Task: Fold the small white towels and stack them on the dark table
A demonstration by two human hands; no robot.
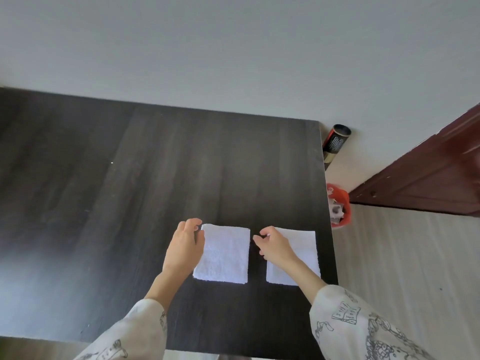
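Two small white towels lie flat side by side near the right front of the dark table (155, 178). My left hand (185, 245) lies at the left edge of the left towel (223, 255), its curled fingertips by the towel's far left corner, which lies flat. My right hand (272, 245) hovers over the gap between the towels and covers the left part of the right towel (301, 253). Its thumb and forefinger are parted and point at the left towel's far right corner, a little apart from it.
The table's right edge runs just past the right towel. Beyond it, on the floor, stand a red bin (339, 206) and a dark cylinder (336, 141) against the white wall. A dark red door (428, 172) is at the right.
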